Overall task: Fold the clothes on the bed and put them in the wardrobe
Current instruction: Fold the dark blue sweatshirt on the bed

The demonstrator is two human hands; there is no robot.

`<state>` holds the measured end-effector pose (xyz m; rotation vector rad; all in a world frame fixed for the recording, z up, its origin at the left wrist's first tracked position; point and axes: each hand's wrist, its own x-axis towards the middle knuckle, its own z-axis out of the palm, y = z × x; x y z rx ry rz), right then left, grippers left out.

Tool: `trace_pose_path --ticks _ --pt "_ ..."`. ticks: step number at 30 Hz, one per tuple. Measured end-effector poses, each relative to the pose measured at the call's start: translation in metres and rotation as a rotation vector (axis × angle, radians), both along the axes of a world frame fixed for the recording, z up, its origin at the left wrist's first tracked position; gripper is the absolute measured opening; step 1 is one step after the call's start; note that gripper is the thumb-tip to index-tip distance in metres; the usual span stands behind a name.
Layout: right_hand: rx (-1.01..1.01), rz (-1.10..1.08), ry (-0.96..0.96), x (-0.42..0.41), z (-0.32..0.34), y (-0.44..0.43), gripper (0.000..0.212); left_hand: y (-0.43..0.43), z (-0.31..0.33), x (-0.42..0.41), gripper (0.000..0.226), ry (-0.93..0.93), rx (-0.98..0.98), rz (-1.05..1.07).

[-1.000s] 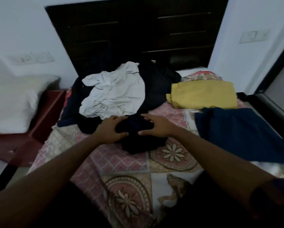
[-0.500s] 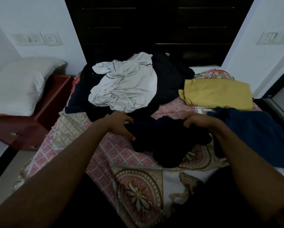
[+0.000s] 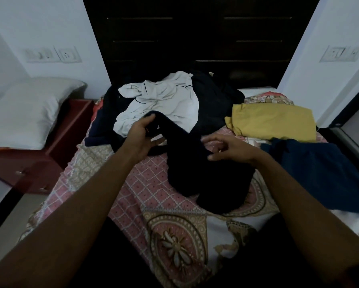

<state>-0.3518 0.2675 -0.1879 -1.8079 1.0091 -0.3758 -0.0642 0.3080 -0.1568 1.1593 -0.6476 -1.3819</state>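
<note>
A black garment (image 3: 205,179) lies crumpled in the middle of the patterned bed (image 3: 145,183). My left hand (image 3: 141,136) grips its upper end and holds it raised above the bed. My right hand (image 3: 228,148) pinches a fold of the same garment on its right side, other fingers loosely spread. Behind it lies a heap of unfolded clothes: a white garment (image 3: 164,104) on top of dark ones (image 3: 213,104). A folded yellow garment (image 3: 272,121) and a folded dark blue garment (image 3: 324,177) lie at the right of the bed.
A dark headboard (image 3: 195,38) stands behind the bed. To the left, a white pillow (image 3: 26,113) rests on a red bedside cabinet (image 3: 56,148). White walls with switch plates flank the headboard. A dark door frame (image 3: 353,113) is at the far right.
Both hands pulled the black garment out of the heap toward me. My left hand has lifted its upper end, and the right hand has shifted to a fold lower on its right side.
</note>
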Motion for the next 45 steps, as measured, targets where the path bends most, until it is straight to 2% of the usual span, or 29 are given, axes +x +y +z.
trace_pose_path --ticks 2,5,9,11,13,16,18,20,22,24,26,28,31,33,35,37,39,42,45 --pt "-0.176 -0.074 -0.018 0.012 -0.003 0.0 0.018 -0.004 -0.001 0.008 0.017 0.026 -0.005 0.098" --pt "-0.324 -0.384 -0.294 0.015 -0.002 -0.006 0.012 -0.006 0.004 0.015 0.014 -0.028 -0.052 0.176" --pt "-0.421 -0.649 -0.42 0.013 -0.008 -0.013 0.018 -0.006 0.007 0.02 0.01 -0.618 -0.403 0.188" --pt "-0.447 -0.783 -0.452 0.008 -0.002 -0.015 0.025 -0.005 0.007 0.021 0.008 -0.734 -0.494 0.222" --pt "-0.348 -0.882 -0.438 0.003 0.002 -0.018 0.029 -0.004 0.009 0.018 0.005 -0.744 -0.492 0.281" --pt "-0.21 -0.748 -0.226 0.004 -0.007 -0.019 0.029 -0.001 0.018 0.007 0.011 -0.451 -0.381 0.179" --pt "-0.233 -0.568 -0.093 0.012 -0.007 -0.013 0.006 -0.004 0.019 0.002 0.015 -0.355 -0.343 0.135" --pt "-0.198 -0.338 -0.081 0.023 0.004 -0.007 0.039 -0.006 0.019 -0.002 0.018 -0.38 -0.329 0.145" --pt "-0.233 -0.127 0.073 0.039 0.01 -0.007 0.065 -0.007 0.022 -0.006 0.02 -0.47 -0.348 0.143" --pt "-0.375 -0.033 0.299 0.051 0.004 -0.009 0.065 -0.006 0.029 -0.008 0.019 -0.615 -0.415 0.121" --pt "-0.383 -0.086 0.362 0.053 0.01 -0.008 0.047 -0.008 0.049 -0.004 0.017 -0.798 -0.545 0.115" --pt "-0.423 -0.189 0.363 0.047 0.026 -0.008 0.036 -0.011 0.074 0.007 0.017 -0.98 -0.63 0.232" --pt "-0.574 -0.322 0.411 0.033 0.054 -0.017 0.025 -0.02 0.113 0.03 0.017 -0.941 -0.585 0.414" --pt "-0.614 -0.434 0.432 0.024 0.075 -0.025 0.015 -0.023 0.14 0.039 0.015 -0.889 -0.566 0.407" --pt "-0.596 -0.504 0.364 0.019 0.092 -0.034 0.013 -0.025 0.157 0.048 0.015 -0.818 -0.54 0.443" --pt "-0.513 -0.5 0.167 0.017 0.113 -0.04 0.012 -0.022 0.176 0.057 0.016 -0.669 -0.505 0.516" --pt "-0.417 -0.422 -0.015 0.017 0.138 -0.044 0.017 -0.017 0.196 0.065 0.018 -0.599 -0.469 0.522" --pt "-0.324 -0.27 -0.199 0.018 0.171 -0.038 0.01 -0.009 0.222 0.076 0.016 -0.602 -0.451 0.466" --pt "-0.358 -0.328 -0.325 0.016 0.194 -0.039 0.009 0.001 0.252 0.084 0.016 -0.686 -0.476 0.397"
